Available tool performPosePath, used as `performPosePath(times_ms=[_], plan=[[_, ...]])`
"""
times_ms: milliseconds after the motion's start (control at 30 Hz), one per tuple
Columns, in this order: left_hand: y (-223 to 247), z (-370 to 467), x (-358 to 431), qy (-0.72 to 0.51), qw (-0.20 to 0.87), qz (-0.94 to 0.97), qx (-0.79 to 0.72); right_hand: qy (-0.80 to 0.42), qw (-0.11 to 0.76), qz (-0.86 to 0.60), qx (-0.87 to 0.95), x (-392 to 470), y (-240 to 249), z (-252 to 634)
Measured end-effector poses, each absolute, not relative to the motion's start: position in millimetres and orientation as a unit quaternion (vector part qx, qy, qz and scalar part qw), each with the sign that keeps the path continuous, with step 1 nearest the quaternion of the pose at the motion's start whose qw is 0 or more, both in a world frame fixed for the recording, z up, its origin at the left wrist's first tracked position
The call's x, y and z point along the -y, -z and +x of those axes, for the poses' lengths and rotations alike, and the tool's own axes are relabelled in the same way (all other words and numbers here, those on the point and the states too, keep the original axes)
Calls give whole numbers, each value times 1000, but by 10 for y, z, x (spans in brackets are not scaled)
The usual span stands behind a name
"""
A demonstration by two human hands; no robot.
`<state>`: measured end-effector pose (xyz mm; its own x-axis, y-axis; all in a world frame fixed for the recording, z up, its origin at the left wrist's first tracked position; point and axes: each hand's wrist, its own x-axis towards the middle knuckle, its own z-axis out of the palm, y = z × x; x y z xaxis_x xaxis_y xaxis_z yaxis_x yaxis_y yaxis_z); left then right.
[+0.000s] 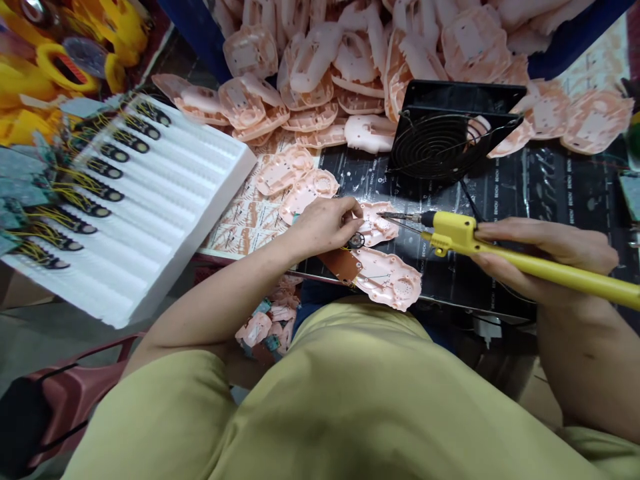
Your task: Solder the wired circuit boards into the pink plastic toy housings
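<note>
My right hand [545, 257] is wrapped round a yellow soldering gun [455, 230], whose metal tip points left over a small pink plastic shell [377, 223]. Fingers curled and pinched together, my left hand [327, 223] is at the left edge of that shell. What lies between its fingertips is too small to make out. Just below them is a small round black part [357, 241] with thin wires. A brown circuit board [343, 265] lies under my left wrist, overlapping a second pink shell [393, 277] at the bench's front edge.
A black fan [435, 147] stands behind the soldering gun. Pink housings [310, 67] are heaped at the back. On the left, a white foam tray [170, 193] carries several wired black parts [113, 153]. Yellow plastic parts [107, 33] lie at the far left.
</note>
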<state>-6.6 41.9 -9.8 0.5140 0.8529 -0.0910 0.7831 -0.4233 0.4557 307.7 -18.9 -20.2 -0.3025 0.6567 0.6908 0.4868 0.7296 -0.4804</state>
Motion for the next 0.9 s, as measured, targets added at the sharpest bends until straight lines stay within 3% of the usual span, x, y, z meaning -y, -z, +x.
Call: performPosePath(times_ms=[200, 467, 900], plan=[[66, -72, -464, -58, 230, 854, -463, -48, 458, -403, 791, 447, 343, 3049], [-67, 39, -534, 58, 170, 858, -481, -120, 503, -307, 799, 496, 436, 2893], [-188, 122, -609, 140, 159, 859, -466, -97, 467, -286, 831, 441, 340, 2792]])
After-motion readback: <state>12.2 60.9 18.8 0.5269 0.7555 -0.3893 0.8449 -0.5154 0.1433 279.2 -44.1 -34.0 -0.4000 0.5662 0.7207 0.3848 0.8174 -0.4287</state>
